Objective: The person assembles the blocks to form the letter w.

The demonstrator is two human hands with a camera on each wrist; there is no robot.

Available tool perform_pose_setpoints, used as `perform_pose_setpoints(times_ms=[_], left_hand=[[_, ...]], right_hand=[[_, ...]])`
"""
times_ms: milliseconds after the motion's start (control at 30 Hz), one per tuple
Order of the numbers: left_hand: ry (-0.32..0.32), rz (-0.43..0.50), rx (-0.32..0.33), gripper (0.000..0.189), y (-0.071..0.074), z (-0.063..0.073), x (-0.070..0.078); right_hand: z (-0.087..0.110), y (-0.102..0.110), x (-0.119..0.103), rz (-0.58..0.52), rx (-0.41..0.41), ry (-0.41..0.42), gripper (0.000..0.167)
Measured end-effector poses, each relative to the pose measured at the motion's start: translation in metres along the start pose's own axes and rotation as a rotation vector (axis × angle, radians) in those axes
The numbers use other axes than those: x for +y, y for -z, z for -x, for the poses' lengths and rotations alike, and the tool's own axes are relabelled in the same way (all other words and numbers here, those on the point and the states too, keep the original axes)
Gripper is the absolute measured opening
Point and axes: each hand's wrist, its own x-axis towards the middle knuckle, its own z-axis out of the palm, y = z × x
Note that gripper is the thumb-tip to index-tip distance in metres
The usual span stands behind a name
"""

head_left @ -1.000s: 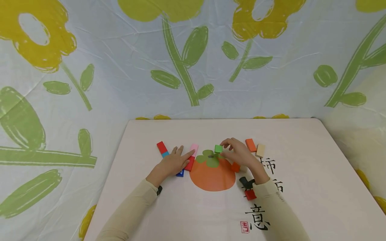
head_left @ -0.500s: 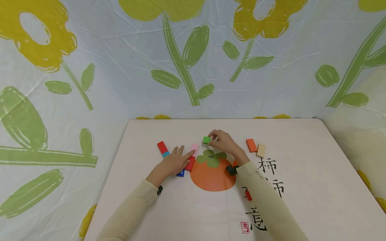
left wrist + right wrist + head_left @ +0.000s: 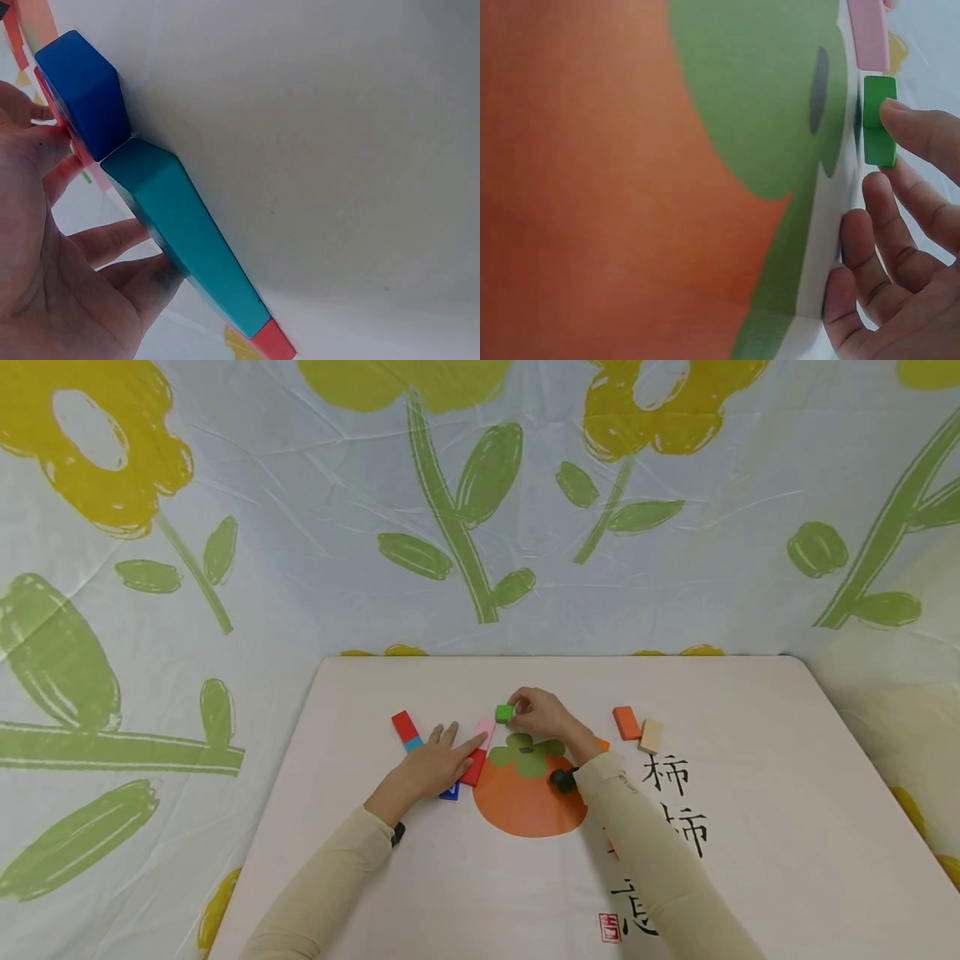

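The green block [image 3: 505, 714] sits at the very tips of the right hand [image 3: 542, 712], pinched between thumb and forefinger, with the pink block [image 3: 486, 729] just beyond those fingertips. Across from them, the left hand [image 3: 429, 766] spreads its fingers among the pink block, a red block [image 3: 472, 768], a blue block [image 3: 86, 94] and a teal block [image 3: 184, 232], while an orange block [image 3: 627, 723] and a beige block [image 3: 651, 736] lie well apart behind the right fingers.

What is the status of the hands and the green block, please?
Right hand pinches green block. Left hand at teal block. Nothing visible between green block and pink block.
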Motion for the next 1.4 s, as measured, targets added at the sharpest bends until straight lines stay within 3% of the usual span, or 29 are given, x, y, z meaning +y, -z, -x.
perform_pose_setpoints(times_ms=[833, 1400], left_hand=[[0.002, 0.02, -0.021, 0.058, 0.0032, -0.0009, 0.0002], [-0.014, 0.046, 0.007, 0.057, 0.001, -0.0039, -0.0042]], right_hand=[[-0.0006, -0.0036, 0.0015, -0.001, -0.02, -0.012, 0.031], [-0.0017, -0.0046, 0.0011, 0.002, -0.018, -0.03, 0.035]])
